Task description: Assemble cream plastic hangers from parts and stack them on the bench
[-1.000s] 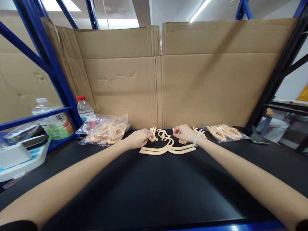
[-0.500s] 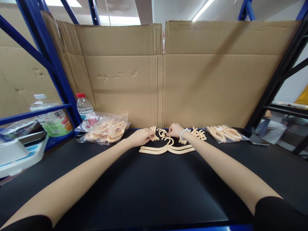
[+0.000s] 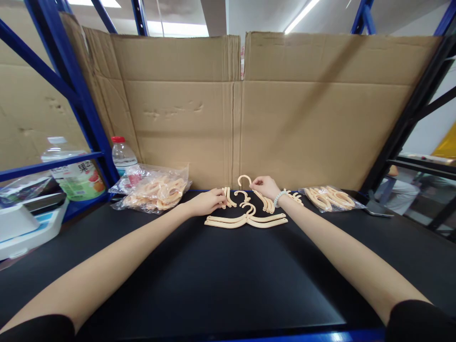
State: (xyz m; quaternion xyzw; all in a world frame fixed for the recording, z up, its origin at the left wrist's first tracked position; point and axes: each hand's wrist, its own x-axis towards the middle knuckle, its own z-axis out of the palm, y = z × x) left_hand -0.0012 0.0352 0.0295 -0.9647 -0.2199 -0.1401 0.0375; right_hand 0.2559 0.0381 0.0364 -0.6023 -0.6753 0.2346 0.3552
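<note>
Here is the right hand at the back of the counter, its fingers pinched together on the end of a pale hook, which stands up off the surface with its curve against the cardboard. Over to the left hand: fingers bent and drawn close, right at a little bunch of pale strips, though whether they have hold of one I cannot tell. Between the two hands lie some loose hooks, and just in front of those, a pair of hangers spread flat, one close before the other, hooks pointing to the back. More strips, a second bunch, lie slanting beneath the right hand, and past the bracelet on that wrist there is a heap of small pale pieces, partly hidden. Out wide, a clear bag of pale parts sits on the left, near a red-capped bottle, and a flatter packet lies on the right.
</note>
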